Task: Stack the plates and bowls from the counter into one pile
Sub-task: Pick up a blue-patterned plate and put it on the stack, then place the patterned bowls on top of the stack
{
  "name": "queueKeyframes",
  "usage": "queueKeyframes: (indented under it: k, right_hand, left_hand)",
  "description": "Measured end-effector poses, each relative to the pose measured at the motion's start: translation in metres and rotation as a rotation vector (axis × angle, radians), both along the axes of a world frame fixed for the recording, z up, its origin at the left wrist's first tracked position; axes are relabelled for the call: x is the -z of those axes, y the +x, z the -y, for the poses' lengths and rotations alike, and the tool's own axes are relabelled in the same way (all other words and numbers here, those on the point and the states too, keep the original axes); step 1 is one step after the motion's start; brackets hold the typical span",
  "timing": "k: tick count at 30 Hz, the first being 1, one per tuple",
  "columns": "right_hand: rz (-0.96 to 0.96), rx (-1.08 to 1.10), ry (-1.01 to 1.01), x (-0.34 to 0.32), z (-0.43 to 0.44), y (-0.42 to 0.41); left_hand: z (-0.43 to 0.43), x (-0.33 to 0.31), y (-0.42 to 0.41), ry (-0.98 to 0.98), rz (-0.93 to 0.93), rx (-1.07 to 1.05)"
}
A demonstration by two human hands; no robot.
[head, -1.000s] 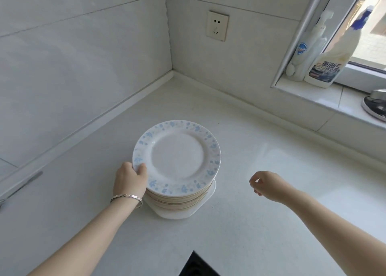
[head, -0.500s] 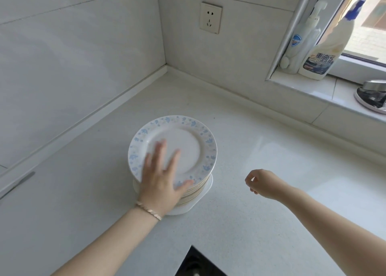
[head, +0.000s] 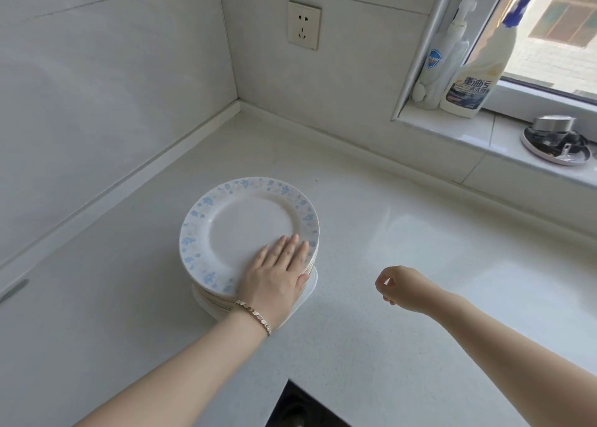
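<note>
left grip (head: 274, 278) flat on top plate (head: 245, 226), near rim hidden; right grip (head: 403, 287) loosely curled, empty

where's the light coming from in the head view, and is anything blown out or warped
Head view: daylight enters through the window at upper right, and the outdoors there is washed out. A soft bright sheen lies on the counter right of the plate pile. The wide lens tilts and bends straight edges near the borders. The left hand on the pile looks sharp.

Upper right of the frame: the spray bottle (head: 477, 71) carries a label reading 重油污, with a smaller line beneath, perhaps 清洗剂; the pump bottle (head: 435, 66) beside it has a blue badge too blurred to read
</note>
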State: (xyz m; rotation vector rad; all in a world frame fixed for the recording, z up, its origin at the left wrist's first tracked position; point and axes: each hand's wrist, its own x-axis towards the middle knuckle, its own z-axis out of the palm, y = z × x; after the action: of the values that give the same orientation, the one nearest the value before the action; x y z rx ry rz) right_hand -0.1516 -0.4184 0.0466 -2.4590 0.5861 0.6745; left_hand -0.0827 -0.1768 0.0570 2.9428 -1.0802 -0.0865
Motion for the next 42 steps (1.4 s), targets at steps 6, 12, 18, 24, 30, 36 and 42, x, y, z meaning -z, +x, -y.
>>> queueKeyframes:
  k: [6,12,18,24,30,36,42]
  right_hand:
    - [-0.002,0.075,0.013,0.004,0.008,-0.014]
    - [0.011,0.196,0.044,0.002,0.031,-0.050]
    - [0.066,0.363,0.037,-0.012,0.088,-0.119]
    - [0.085,0.535,0.002,-0.020,0.175,-0.234]
    - [0.033,0.684,-0.032,-0.013,0.282,-0.376]
    - [-0.017,0.903,-0.120,0.001,0.385,-0.499]
    - [0.111,1.525,0.249,0.036,0.467,-0.548]
  left_hand:
    - [0.004,0.006,-0.004,0.002,0.092,0.025]
    - [0.057,-0.007,-0.022,-0.137,0.266,0.246]
    - [0.166,-0.036,-0.065,0.084,-0.081,0.556]
    - [0.292,-0.019,-0.146,0.275,-0.178,0.664]
    - [0.418,0.013,-0.246,0.322,-0.214,0.641]
    - [0.509,0.038,-0.328,0.357,-0.304,0.476]
    - [0.549,0.052,-0.370,0.360,-0.340,0.371]
